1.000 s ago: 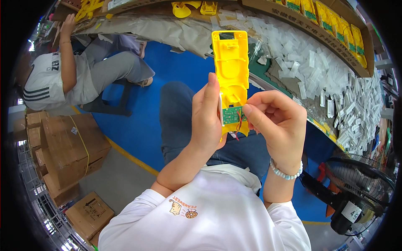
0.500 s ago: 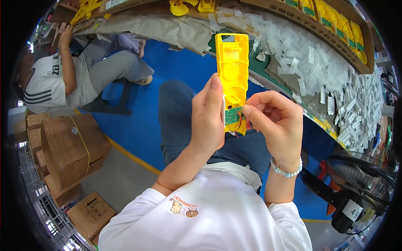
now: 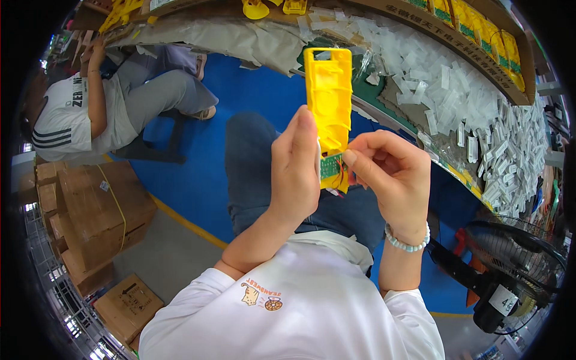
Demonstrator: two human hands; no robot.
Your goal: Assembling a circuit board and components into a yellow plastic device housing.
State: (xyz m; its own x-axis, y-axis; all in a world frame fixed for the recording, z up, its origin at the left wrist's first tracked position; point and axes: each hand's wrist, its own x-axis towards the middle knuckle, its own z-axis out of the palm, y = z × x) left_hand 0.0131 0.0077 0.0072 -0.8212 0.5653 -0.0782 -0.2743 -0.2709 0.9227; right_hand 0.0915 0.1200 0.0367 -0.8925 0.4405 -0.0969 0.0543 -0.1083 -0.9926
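Note:
A long yellow plastic housing (image 3: 330,90) stands upright above my lap, its hollow, ribbed inside facing me. My left hand (image 3: 295,165) is wrapped round its left side, with the thumb along the edge. A small green circuit board (image 3: 330,166) sits across the lower end of the housing, and thin red and dark wires (image 3: 340,175) run from it. My right hand (image 3: 393,174) pinches at the board's right edge, thumb against forefinger. Whatever lies between those fingertips is too small to make out; the wires are right beside them.
On the bench ahead lies a heap of clear plastic pieces (image 3: 420,66). Behind it, a cardboard box (image 3: 444,42) holds several yellow housings with green boards. A black fan (image 3: 510,258) stands at my right. Cartons (image 3: 99,210) are stacked at left, near a seated person (image 3: 90,114).
The housing has shifted slightly left and turned a little, with both hands keeping their hold. My right fingertips stay by the board and wires.

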